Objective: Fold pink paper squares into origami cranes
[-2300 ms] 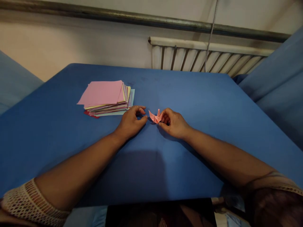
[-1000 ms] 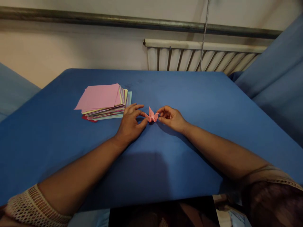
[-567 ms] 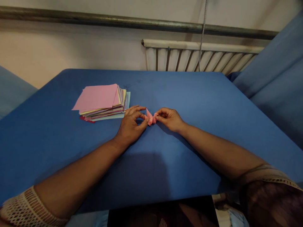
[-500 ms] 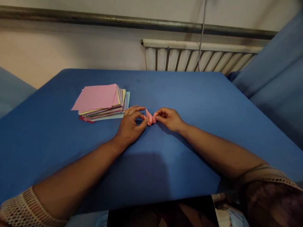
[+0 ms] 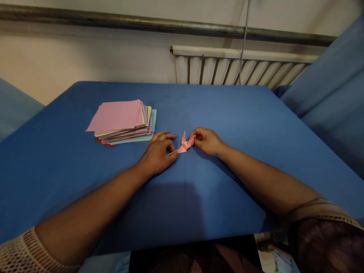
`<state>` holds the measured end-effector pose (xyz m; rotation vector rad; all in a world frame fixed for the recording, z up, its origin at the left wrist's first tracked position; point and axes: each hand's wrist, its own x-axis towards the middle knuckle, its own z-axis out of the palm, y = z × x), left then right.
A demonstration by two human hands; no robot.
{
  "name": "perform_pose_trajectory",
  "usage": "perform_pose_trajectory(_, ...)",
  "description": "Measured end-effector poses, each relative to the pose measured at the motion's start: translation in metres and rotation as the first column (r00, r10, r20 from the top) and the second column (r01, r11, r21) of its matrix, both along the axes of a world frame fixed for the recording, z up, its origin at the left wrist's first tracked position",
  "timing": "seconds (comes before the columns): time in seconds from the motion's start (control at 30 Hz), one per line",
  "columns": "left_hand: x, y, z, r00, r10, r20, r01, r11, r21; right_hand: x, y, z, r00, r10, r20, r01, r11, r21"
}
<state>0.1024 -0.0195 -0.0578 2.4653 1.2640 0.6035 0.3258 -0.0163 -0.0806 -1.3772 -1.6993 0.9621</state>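
Pink paper bird (image 5: 185,145) is pinched by left hand (image 5: 158,154) at one end and right hand (image 5: 209,141) at the other, near a paper stack (image 5: 121,120).

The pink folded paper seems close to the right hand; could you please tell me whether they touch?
Touching: the head view shows the right hand gripping one end of the pink folded paper, with no gap between them.

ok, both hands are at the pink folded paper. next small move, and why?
I'd probably have the left hand ease its end up slightly while the right hand steadies the other: the pink folded paper stretches out low on the left side but angles upward on the right.
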Motion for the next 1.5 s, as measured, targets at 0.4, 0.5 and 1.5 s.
perform_pose_trajectory(0.4, 0.006, -0.008, 0.014, 0.967, -0.034, 0.252, 0.023, 0.999, 0.046, -0.008, -0.003, -0.003, 0.954, -0.048, -0.296, 0.034, 0.998, -0.051)
perform_pose_trajectory(0.5, 0.004, -0.007, 0.017, 0.943, -0.028, 0.332, 0.037, 0.999, -0.021, -0.008, -0.011, -0.001, 0.967, -0.144, -0.212, 0.142, 0.990, -0.025)
perform_pose_trajectory(1.5, -0.006, 0.010, 0.002, 0.984, -0.091, 0.153, 0.091, 0.996, 0.006, -0.005, -0.026, 0.009, 0.971, -0.036, 0.237, 0.028, 0.999, 0.037)
